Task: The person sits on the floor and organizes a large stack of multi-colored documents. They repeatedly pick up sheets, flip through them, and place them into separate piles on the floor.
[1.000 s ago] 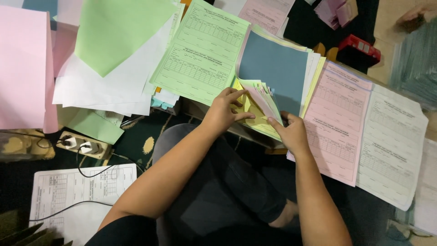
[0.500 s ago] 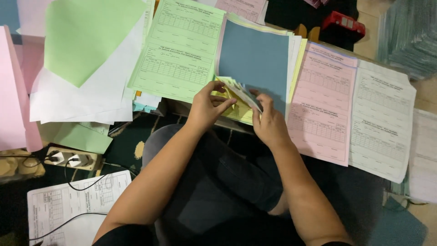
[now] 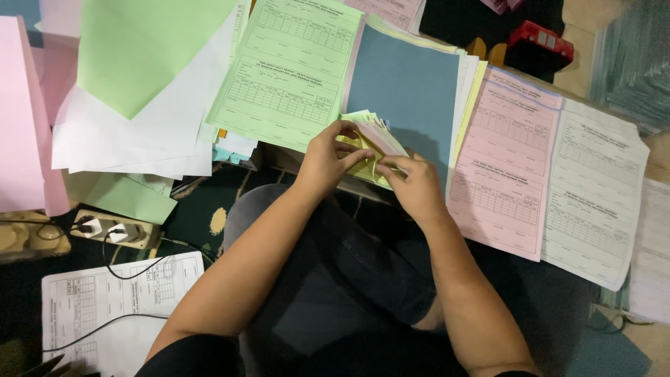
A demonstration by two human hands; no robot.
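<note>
A small bundle of thin paper slips (image 3: pixel 371 139), yellow, green and pink, lies at the near edge of a blue sheet (image 3: pixel 405 84). My left hand (image 3: pixel 326 159) pinches the bundle's left side from above. On the right, my right hand (image 3: pixel 413 183) grips its lower edge with fingers curled over the slips. Both hands meet over my lap, just in front of the paper stacks.
Green printed forms (image 3: pixel 293 70), a pink form (image 3: pixel 506 160) and a white form (image 3: pixel 593 188) spread around the blue sheet. Loose green, white and pink sheets lie left. A power strip (image 3: pixel 112 229) with cables, a printed white sheet (image 3: pixel 105 300) and a red object (image 3: pixel 541 38) are nearby.
The view has shifted, so the papers sit further right and lower in frame. Both hands stay on the bundle, and the fingers have shifted along the slips.
</note>
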